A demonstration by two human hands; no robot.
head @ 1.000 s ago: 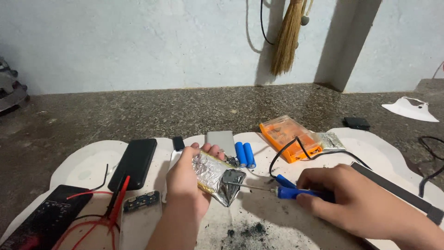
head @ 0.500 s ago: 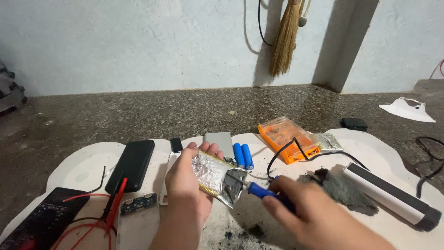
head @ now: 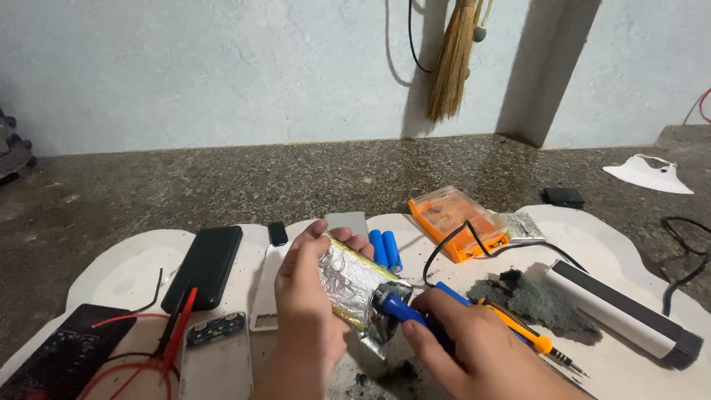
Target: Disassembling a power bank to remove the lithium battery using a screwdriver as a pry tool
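Head view: left hand (head: 307, 311) fingers clamp the flat silver foil-wrapped pouch (head: 354, 285) above the white worktop (head: 118, 270); right hand (head: 474, 348) fingers grip a blue-handled tool (head: 404, 310), its tip touching the pouch's crumpled end.

Right hand (head: 474, 348) moved left; blue tool (head: 404, 310) tip now against foil pack (head: 354, 285).

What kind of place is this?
Probably a home repair corner on a stone floor. An orange box, blue batteries and a black meter lie around the hands.
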